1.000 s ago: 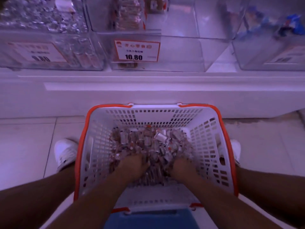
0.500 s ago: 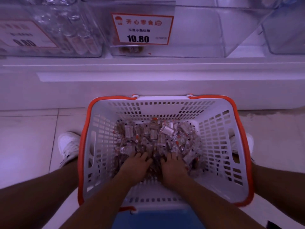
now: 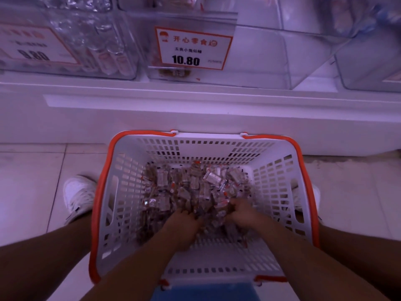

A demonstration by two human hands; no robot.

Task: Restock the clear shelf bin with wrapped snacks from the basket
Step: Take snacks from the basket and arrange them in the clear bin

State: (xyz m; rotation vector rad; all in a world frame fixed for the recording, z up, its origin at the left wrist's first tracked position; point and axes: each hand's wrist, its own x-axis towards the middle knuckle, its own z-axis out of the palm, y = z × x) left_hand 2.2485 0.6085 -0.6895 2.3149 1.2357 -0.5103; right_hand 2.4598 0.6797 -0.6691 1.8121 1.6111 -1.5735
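We've got both hands down in the basket (image 3: 121,192), left hand (image 3: 184,222) and right hand (image 3: 243,213) curled into the snacks (image 3: 186,187). Scoop from underneath, squeeze together, then lift to the bin (image 3: 249,68) on the far shelf.

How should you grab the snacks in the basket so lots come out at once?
Probably from above, scooping with both hands. The snacks lie as a loose heap of small wrapped pieces on the basket floor, so there is no single part to pinch. The left hand and right hand are dug into the near edge; cupping them together under the heap should lift a bunch.
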